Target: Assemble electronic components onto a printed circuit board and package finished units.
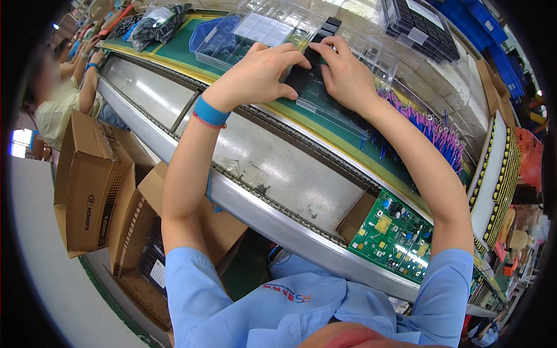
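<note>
A row of black block-shaped parts [329, 28] runs between my hands, over the clear plastic trays on the green work surface. My left hand [261, 74] is closed around the near end of the row, thumb low and index finger on top. From the other side, the curled fingers of my right hand [347, 76] press on the same row, a little farther along. Part of the row is hidden by my fingers. Beside my left hand lies a clear tray [223, 55] with white square compartments, next to a blue bin [203, 36].
A green circuit board [394, 232] lies on the conveyor rail near my right forearm. Pink and blue wire leads [426, 127] are bunched at right. Stacked black trays [420, 29] stand at the back. Cardboard boxes [87, 185] sit lower left; a co-worker [64, 98] is at far left.
</note>
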Demonstrator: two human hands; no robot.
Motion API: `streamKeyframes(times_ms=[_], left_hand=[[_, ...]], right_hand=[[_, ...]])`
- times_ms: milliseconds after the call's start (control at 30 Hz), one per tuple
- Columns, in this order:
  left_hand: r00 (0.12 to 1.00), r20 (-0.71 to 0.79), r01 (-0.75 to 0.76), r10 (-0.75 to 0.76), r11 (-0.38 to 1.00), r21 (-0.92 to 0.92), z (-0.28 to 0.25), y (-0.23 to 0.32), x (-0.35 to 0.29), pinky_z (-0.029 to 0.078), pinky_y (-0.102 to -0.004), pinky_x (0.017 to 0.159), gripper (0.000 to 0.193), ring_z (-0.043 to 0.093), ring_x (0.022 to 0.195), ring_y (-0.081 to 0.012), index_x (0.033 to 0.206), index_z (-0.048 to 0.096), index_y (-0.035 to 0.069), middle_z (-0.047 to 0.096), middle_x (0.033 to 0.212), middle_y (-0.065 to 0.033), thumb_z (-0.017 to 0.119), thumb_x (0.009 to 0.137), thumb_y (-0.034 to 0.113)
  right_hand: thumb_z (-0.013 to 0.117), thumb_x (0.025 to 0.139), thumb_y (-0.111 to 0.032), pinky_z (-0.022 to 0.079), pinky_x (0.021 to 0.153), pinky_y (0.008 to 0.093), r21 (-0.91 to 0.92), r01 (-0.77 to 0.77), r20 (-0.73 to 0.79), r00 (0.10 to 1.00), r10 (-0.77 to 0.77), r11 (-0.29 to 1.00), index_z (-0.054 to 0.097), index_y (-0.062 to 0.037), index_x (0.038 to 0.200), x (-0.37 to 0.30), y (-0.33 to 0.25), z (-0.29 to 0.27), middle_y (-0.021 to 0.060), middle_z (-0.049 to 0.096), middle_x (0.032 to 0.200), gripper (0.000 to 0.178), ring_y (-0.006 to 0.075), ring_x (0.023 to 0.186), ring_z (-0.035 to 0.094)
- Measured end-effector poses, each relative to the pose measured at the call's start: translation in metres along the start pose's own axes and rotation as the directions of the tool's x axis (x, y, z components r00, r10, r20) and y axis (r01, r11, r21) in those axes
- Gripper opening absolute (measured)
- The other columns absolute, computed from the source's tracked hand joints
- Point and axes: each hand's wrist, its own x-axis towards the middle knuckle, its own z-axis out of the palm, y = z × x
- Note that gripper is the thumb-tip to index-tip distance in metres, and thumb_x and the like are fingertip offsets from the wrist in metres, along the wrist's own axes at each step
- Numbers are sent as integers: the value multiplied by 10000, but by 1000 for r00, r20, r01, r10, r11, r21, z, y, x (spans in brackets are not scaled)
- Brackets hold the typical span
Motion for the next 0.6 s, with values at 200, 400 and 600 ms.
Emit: streamKeyframes(times_ms=[200, 400, 600], left_hand=[[999, -39, -28, 29, 1000, 3, 6, 2, 4, 375, -334, 853, 563, 584, 844, -230, 1183, 540, 119, 616, 950, -58, 746, 666, 32], [996, 83, -29, 37, 995, -92, -2, -3, 15, 462, -314, 699, 620, 588, 805, -254, 1233, 522, 111, 614, 1064, -100, 732, 660, 3], [999, 40, 17, -8, 971, -240, -8, -5, 3, 482, -300, 699, 602, 548, 761, -186, 1259, 535, 131, 594, 1068, -73, 720, 697, 19]], right_hand=[[579, 772, -41, 541, 624, 419, -17, 19, -9, 1000, -19, 1000, 567, -99, 1126, 4, 2, -2, 101, 522, 1137, 359, 334, 831, 637], [582, 779, -47, 543, 637, 418, -12, 5, -2, 1000, -5, 1000, 562, -110, 1138, 3, 3, -1, 89, 518, 1151, 365, 331, 841, 638], [584, 790, -59, 537, 664, 427, -7, 4, 1, 1000, -4, 1000, 560, -124, 1148, -2, 3, -1, 88, 516, 1151, 365, 330, 851, 634]])
